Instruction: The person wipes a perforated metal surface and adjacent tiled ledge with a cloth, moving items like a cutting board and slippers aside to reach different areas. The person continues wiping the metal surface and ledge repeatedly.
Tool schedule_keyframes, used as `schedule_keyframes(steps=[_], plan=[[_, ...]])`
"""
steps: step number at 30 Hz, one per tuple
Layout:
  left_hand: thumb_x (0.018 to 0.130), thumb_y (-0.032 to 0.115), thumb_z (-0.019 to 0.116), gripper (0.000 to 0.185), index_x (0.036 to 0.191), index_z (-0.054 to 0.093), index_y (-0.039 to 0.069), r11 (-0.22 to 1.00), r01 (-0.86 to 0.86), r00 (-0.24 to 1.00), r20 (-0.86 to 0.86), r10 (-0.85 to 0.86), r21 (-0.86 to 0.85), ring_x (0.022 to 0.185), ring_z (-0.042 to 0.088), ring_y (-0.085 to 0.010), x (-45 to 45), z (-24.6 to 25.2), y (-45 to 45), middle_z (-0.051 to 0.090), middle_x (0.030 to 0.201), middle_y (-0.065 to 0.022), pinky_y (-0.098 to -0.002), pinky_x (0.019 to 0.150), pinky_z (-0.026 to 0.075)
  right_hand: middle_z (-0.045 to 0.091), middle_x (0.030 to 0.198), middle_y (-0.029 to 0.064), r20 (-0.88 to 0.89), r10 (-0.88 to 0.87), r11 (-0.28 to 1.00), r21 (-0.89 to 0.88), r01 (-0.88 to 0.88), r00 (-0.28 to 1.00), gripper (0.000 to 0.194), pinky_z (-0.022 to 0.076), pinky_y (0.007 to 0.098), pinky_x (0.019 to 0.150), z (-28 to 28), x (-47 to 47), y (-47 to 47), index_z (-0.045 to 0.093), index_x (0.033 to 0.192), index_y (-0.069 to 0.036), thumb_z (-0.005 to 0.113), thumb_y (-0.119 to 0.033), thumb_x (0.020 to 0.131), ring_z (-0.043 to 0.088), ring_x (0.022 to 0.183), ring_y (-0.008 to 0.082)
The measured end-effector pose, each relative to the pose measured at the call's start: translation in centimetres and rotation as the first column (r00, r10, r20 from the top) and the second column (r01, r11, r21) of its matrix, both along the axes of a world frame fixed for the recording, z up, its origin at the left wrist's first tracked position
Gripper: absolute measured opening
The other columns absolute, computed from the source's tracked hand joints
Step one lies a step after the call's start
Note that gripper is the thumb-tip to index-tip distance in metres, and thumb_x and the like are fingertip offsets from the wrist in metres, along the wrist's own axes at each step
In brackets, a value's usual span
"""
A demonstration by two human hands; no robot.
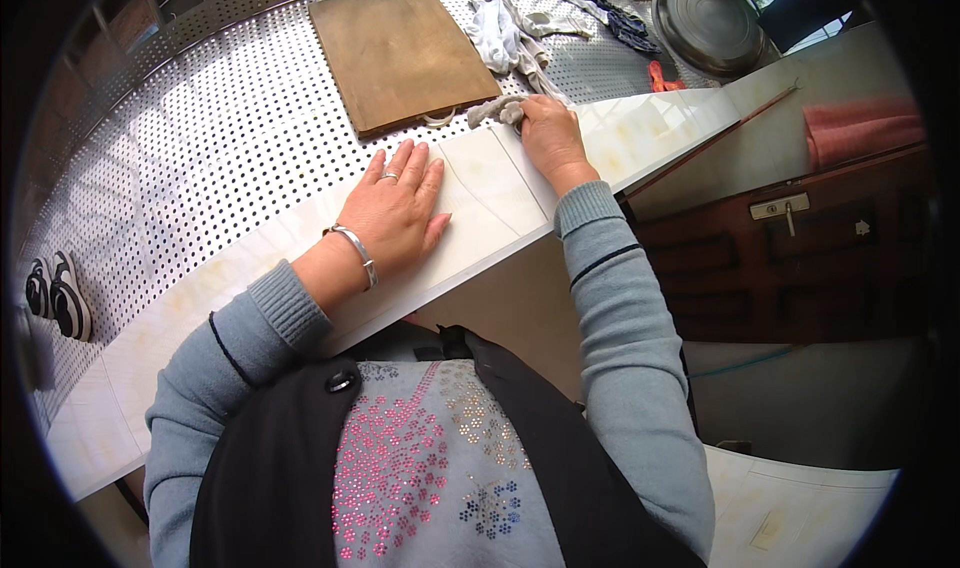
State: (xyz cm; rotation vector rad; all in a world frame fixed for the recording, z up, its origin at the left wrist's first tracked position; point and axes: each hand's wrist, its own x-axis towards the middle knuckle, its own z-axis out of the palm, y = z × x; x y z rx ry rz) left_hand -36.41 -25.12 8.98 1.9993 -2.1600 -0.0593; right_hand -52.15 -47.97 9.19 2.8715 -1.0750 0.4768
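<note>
My left hand lies palm down on a tiled ledge, its fingers slightly spread and nothing in its grasp. A ring and a silver bangle show on that hand and wrist. To the right, my right hand grips a bunched grey cloth at the far edge of the ledge. Part of the cloth is hidden by my fingers. Just beyond both hands, a brown wooden board rests on a perforated metal sheet. A pale loop sticks out from the board's near edge.
White and grey garments lie right of the board, with a dark patterned cloth farther off. A large round metal lid or pan leans behind an orange-red item. Black-and-white shoes stand far left; a brown door is right.
</note>
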Motion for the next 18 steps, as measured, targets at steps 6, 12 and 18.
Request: schedule_keyframes(steps=[6,12,18], plan=[[0.097,0.036,0.044,0.061,0.141,0.037,-0.006,1.000,-0.002,1.000,-0.012,0.002,-0.006,0.142,0.026,-0.0365,-0.2,0.1,0.1,0.032,0.149,-0.0273,-0.0470,0.117,0.020,0.066,0.104,0.0153,0.234,-0.323,0.920,-0.148,0.362,0.917,0.025,0.0463,0.0437,0.091,-1.2,-8.3,-3.6,0.068,0.101,-0.004,0.054,-0.008,0.080,0.059,0.100,0.0347],[0.096,0.035,0.046,0.061,0.141,0.038,-0.007,1.000,-0.003,1.000,-0.015,0.003,-0.020,0.142,0.027,-0.0364,-0.2,0.2,0.2,0.034,0.148,-0.0274,-0.0462,0.117,0.020,0.064,0.112,0.0124,0.072,0.113,0.986,-0.132,-0.103,0.991,0.037,0.0441,0.0415,0.091,0.2,-5.8,6.4,0.066,0.113,-0.005,0.060,-0.007,0.076,0.057,0.106,0.0297],[0.095,0.034,0.046,0.061,0.141,0.037,-0.006,1.000,-0.019,1.000,-0.010,0.019,-0.003,0.142,0.028,-0.0359,0.0,0.0,0.2,0.035,0.147,-0.0266,-0.0457,0.117,0.020,0.064,0.113,0.0151,0.117,0.327,0.943,0.020,-0.331,0.938,0.040,0.0424,0.0407,0.095,1.6,-2.9,12.8,0.066,0.116,-0.005,0.056,-0.007,0.077,0.058,0.110,0.0309]])
